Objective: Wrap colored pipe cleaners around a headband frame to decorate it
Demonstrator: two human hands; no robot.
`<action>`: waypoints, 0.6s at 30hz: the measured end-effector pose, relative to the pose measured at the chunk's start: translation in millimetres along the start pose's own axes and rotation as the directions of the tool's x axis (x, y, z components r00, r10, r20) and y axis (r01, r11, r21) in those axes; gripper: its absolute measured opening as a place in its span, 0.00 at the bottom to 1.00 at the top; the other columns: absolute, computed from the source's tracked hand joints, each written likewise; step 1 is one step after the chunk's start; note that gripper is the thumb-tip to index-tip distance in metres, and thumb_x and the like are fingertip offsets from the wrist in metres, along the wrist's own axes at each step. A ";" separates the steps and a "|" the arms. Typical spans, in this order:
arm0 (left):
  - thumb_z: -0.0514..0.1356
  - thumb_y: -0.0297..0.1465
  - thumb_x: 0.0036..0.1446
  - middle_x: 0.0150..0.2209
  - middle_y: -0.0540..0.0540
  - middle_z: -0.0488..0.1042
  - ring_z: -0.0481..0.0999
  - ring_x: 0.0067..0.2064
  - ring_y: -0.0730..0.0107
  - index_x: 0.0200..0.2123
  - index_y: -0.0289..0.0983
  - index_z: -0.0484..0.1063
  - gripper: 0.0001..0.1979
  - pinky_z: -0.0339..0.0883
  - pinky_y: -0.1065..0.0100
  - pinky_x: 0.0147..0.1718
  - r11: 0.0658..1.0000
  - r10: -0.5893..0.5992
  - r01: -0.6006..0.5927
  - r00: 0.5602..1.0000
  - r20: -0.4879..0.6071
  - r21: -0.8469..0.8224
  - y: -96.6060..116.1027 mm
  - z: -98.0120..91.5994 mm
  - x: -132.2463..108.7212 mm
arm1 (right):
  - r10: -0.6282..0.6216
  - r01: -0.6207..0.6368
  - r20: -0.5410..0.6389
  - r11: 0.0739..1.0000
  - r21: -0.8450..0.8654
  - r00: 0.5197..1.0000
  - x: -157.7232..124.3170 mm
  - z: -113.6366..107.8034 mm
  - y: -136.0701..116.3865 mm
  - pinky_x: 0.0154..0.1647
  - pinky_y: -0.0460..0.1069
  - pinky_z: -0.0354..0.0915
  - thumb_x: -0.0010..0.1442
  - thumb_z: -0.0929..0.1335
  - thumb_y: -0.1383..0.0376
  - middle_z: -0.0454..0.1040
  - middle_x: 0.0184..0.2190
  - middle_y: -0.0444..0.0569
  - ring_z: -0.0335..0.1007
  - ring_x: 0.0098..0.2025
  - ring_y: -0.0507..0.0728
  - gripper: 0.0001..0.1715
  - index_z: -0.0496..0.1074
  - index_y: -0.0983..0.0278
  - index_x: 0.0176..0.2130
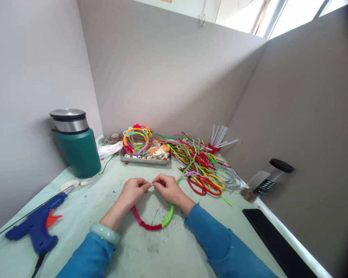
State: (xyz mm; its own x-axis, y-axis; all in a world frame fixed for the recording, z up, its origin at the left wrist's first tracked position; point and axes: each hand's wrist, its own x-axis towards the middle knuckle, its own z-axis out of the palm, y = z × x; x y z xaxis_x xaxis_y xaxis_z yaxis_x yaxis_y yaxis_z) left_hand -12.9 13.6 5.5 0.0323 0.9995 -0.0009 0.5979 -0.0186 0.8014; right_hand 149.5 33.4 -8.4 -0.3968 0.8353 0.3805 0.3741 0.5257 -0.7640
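Note:
A ring of fuzzy pipe cleaner point(151, 227), coloured pink, red and bright green, hangs or lies in a loop below my hands. Its top, where the ends come together, is between my fingertips. My left hand point(135, 192) pinches at the left side of that top, with a pale bangle round the wrist. Close beside it, my right hand point(167, 189) pinches from the right, thumb and forefinger pressed together. A small whitish bit shows between the two pinches; my fingers hide most of the join.
A blue glue gun point(40, 226) lies left, near a green flask point(79, 152). Finished-looking rings point(137, 139) rest on a metal tray point(146, 161) of buttons. Right of it are heaped pipe cleaners point(194, 154), red-handled scissors point(204, 187), a tilted jar point(269, 179) and a black strip point(275, 239).

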 end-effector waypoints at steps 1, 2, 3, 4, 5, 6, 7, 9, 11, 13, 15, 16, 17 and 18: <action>0.54 0.42 0.46 0.16 0.52 0.66 0.61 0.21 0.75 0.23 0.35 0.72 0.17 0.51 0.73 0.21 1.000 0.015 -0.015 1.000 0.001 0.014 0.0 -0.3 0.3 | 0.019 -0.019 0.005 1.000 0.014 1.000 0.5 -0.1 1.4 0.26 0.42 0.56 0.54 0.64 0.66 0.70 0.24 0.43 0.62 0.26 0.49 0.06 0.70 0.65 0.30; 0.54 0.42 0.46 0.18 0.52 0.68 0.63 0.22 0.74 0.24 0.35 0.73 0.17 0.52 0.73 0.21 0.999 0.026 -0.026 1.000 0.000 0.030 0.3 -0.7 0.5 | 0.043 -0.043 0.016 0.999 0.031 0.999 0.9 -0.2 2.7 0.25 0.42 0.56 0.54 0.64 0.65 0.70 0.24 0.43 0.62 0.25 0.49 0.07 0.70 0.65 0.30; 0.53 0.42 0.46 0.19 0.51 0.70 0.64 0.24 0.73 0.25 0.35 0.74 0.17 0.52 0.73 0.22 0.998 0.031 -0.031 1.000 -0.002 0.048 0.7 -1.2 0.6 | 0.069 -0.071 0.035 0.996 0.050 0.997 1.1 -0.2 3.8 0.23 0.42 0.56 0.55 0.64 0.65 0.69 0.23 0.42 0.61 0.23 0.48 0.08 0.70 0.65 0.30; 0.53 0.42 0.47 0.21 0.51 0.71 0.65 0.25 0.72 0.25 0.36 0.74 0.17 0.53 0.73 0.23 0.997 0.032 -0.031 0.999 -0.007 0.069 1.3 -1.7 0.6 | 0.095 -0.099 0.054 0.993 0.070 0.994 1.3 -0.1 4.6 0.22 0.42 0.55 0.55 0.63 0.64 0.69 0.22 0.42 0.60 0.21 0.47 0.08 0.70 0.65 0.30; 0.53 0.42 0.47 0.21 0.51 0.71 0.65 0.26 0.72 0.26 0.36 0.75 0.16 0.53 0.73 0.23 0.996 0.031 -0.030 0.999 -0.016 0.089 1.9 -2.2 0.5 | 0.118 -0.125 0.071 0.988 0.089 0.990 1.4 0.0 5.0 0.20 0.42 0.54 0.56 0.63 0.63 0.68 0.22 0.41 0.59 0.20 0.47 0.09 0.70 0.65 0.30; 0.53 0.41 0.47 0.21 0.50 0.71 0.66 0.26 0.72 0.26 0.36 0.75 0.16 0.53 0.73 0.23 0.994 0.028 -0.025 0.999 -0.026 0.104 2.4 -2.6 0.4 | 0.139 -0.147 0.082 0.983 0.105 0.987 1.5 0.1 4.9 0.19 0.41 0.54 0.56 0.63 0.63 0.68 0.21 0.41 0.58 0.18 0.46 0.09 0.70 0.65 0.30; 0.53 0.41 0.47 0.21 0.50 0.71 0.66 0.26 0.72 0.26 0.36 0.74 0.16 0.53 0.73 0.23 0.994 0.022 -0.018 0.999 -0.034 0.112 2.6 -2.9 0.2 | 0.156 -0.166 0.087 0.979 0.119 0.984 1.6 -0.1 4.4 0.18 0.41 0.54 0.56 0.63 0.62 0.68 0.21 0.41 0.57 0.18 0.46 0.10 0.70 0.65 0.30; 0.54 0.41 0.47 0.20 0.50 0.71 0.65 0.25 0.72 0.25 0.36 0.74 0.16 0.53 0.73 0.23 0.995 0.010 -0.005 0.999 -0.044 0.104 2.3 -3.0 -0.2 | 0.188 -0.201 0.098 0.967 0.153 0.977 2.4 -1.5 2.1 0.17 0.41 0.53 0.55 0.64 0.61 0.67 0.19 0.40 0.57 0.17 0.46 0.11 0.69 0.65 0.29; 0.54 0.41 0.47 0.19 0.51 0.70 0.64 0.23 0.73 0.24 0.35 0.73 0.16 0.52 0.73 0.21 0.997 -0.003 0.007 0.999 -0.053 0.074 0.9 -2.7 -0.3 | 0.227 -0.252 0.131 0.942 0.224 0.965 3.8 -4.2 -1.2 0.16 0.41 0.53 0.57 0.62 0.59 0.65 0.17 0.40 0.57 0.16 0.46 0.14 0.70 0.66 0.29; 0.54 0.42 0.47 0.17 0.52 0.68 0.63 0.21 0.74 0.24 0.36 0.72 0.16 0.51 0.73 0.20 0.999 -0.021 0.024 0.998 -0.061 0.043 -0.8 -2.2 -0.1 | 0.261 -0.301 0.164 0.900 0.316 0.951 5.2 -7.2 -4.2 0.16 0.41 0.54 0.59 0.59 0.57 0.65 0.15 0.41 0.59 0.16 0.47 0.19 0.70 0.67 0.31; 0.54 0.41 0.47 0.16 0.52 0.67 0.62 0.20 0.75 0.24 0.36 0.72 0.15 0.50 0.73 0.19 0.998 -0.049 0.051 0.996 -0.079 0.023 -1.9 -2.1 0.4 | 0.279 -0.325 0.174 0.871 0.367 0.944 5.7 -8.8 -5.2 0.16 0.41 0.55 0.59 0.58 0.56 0.66 0.17 0.42 0.60 0.16 0.47 0.20 0.69 0.68 0.31; 0.55 0.41 0.47 0.16 0.52 0.67 0.62 0.20 0.74 0.24 0.36 0.72 0.15 0.51 0.73 0.19 0.998 -0.059 0.061 0.994 -0.088 0.020 -1.9 -2.3 0.6 | 0.276 -0.323 0.175 0.871 0.370 0.945 5.7 -8.8 -4.6 0.16 0.41 0.55 0.58 0.60 0.56 0.67 0.18 0.42 0.60 0.16 0.47 0.19 0.69 0.68 0.31; 0.55 0.41 0.47 0.16 0.52 0.68 0.63 0.20 0.74 0.24 0.36 0.72 0.15 0.51 0.73 0.20 0.998 -0.061 0.064 0.994 -0.091 0.025 -1.5 -2.7 0.7 | 0.268 -0.316 0.178 0.877 0.362 0.947 5.4 -8.1 -3.4 0.16 0.41 0.54 0.56 0.62 0.56 0.68 0.20 0.43 0.60 0.16 0.46 0.17 0.69 0.67 0.30; 0.55 0.41 0.47 0.17 0.51 0.69 0.64 0.21 0.73 0.24 0.36 0.73 0.15 0.52 0.73 0.20 0.998 -0.053 0.057 0.995 -0.088 0.041 -0.5 -3.2 0.6 | 0.256 -0.304 0.179 0.888 0.346 0.950 5.0 -7.1 -1.7 0.15 0.41 0.54 0.54 0.64 0.57 0.69 0.21 0.43 0.59 0.17 0.46 0.15 0.69 0.67 0.30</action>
State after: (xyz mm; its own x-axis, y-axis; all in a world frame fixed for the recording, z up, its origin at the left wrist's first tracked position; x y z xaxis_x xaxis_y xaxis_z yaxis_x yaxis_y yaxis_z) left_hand -15.8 14.3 7.0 -0.0707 0.9975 0.0092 0.6311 0.0376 0.7748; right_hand 152.8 37.8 -1.5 -0.4311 0.8994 0.0726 0.1632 0.1569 -0.9740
